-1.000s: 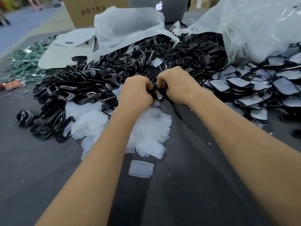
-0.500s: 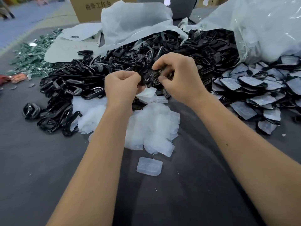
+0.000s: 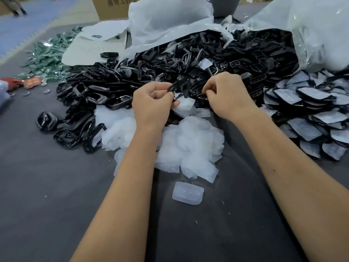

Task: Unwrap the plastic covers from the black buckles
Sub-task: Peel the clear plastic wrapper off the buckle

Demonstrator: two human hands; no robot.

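We see both hands up over the near edge of the buckle heap. Left hand (image 3: 153, 104): fingers curled, thumb and forefinger pinching a black buckle (image 3: 179, 86) that sticks up and to the right of the fist. A white plastic cover (image 3: 184, 106) sits just below that buckle, against the left fingers (we can't tell if it's gripped or only touching). Right hand (image 3: 228, 95): fingers curled in, tips pinched together at the heap's edge on something small and dark; we can't tell what it is.

Pile of bare black buckles (image 3: 170, 69) spreads across the middle of the grey table (image 3: 56, 205), spilling out of a large clear plastic bag (image 3: 170, 21). Heap of removed white covers (image 3: 188, 146) lies directly under the wrists, with one single cover (image 3: 188, 193) apart, nearer to us. Still-wrapped buckles (image 3: 309, 108) stacked on the right, next to a second clear bag (image 3: 311, 29). Cardboard box (image 3: 111, 6) at the back; green bits (image 3: 49, 55) far left.
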